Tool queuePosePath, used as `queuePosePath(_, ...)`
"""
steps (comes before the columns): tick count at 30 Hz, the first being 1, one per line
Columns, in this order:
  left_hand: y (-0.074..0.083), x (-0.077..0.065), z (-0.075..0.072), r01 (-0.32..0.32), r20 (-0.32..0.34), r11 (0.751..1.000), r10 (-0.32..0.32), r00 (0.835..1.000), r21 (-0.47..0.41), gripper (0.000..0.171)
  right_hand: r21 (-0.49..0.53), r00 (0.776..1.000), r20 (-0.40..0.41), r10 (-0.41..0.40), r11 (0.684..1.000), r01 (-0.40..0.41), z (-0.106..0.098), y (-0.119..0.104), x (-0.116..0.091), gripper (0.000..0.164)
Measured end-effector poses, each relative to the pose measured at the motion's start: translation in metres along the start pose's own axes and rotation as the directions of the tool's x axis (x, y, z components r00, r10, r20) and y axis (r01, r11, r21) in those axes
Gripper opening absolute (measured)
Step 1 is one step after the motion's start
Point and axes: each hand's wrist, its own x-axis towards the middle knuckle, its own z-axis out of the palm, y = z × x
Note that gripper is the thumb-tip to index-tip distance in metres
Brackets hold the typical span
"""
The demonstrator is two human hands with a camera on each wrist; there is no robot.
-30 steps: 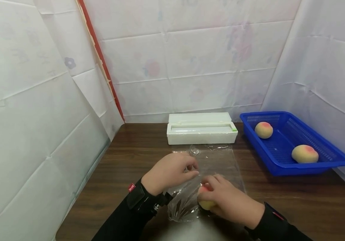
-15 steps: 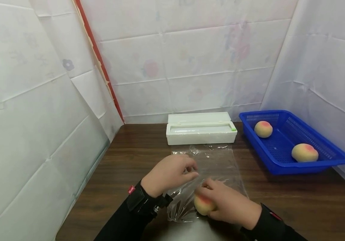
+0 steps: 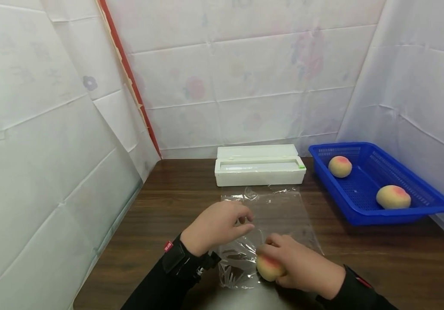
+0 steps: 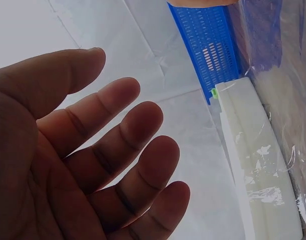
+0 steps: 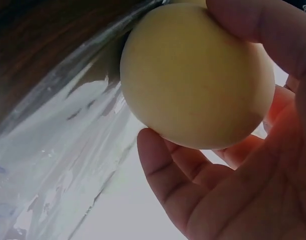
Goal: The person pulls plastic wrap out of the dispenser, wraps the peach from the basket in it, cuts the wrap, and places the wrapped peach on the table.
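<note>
One peach (image 3: pixel 269 270) sits on clear film (image 3: pixel 284 215).
The right hand (image 3: pixel 303 265) grips it; the left hand (image 3: pixel 219 226) hangs near, loosely curled.

Dark wood-grain bench (image 3: pixel 179 189); creased white sheeting (image 3: pixel 253 77), faint prints, along back, left and right edges; red strip (image 3: pixel 131 73) rising by back-left corner; pale glare at front edge.
</note>
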Motion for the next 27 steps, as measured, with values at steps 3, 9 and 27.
queuePosePath(3, 0.000, -0.003, 0.001, -0.002, 0.009, 1.000, 0.002, 1.000, 0.012, 0.014, -0.003, 1.000, -0.004, 0.000, 1.000, 0.000, 0.001, -0.001, -0.001, 0.077)
queuePosePath(9, 0.000, -0.015, 0.004, -0.008, 0.063, 0.998, 0.004, 0.998, 0.068, 0.008, 0.055, 0.995, -0.021, 0.101, 0.993, -0.100, -0.001, 0.003, -0.009, 0.095)
queuePosePath(27, 0.007, -0.065, 0.052, -0.005, 0.426, 0.992, -0.049, 0.903, 0.124, 0.024, 0.053, 0.973, 0.139, 0.182, 0.980, -0.191, -0.004, 0.054, -0.083, 0.038)
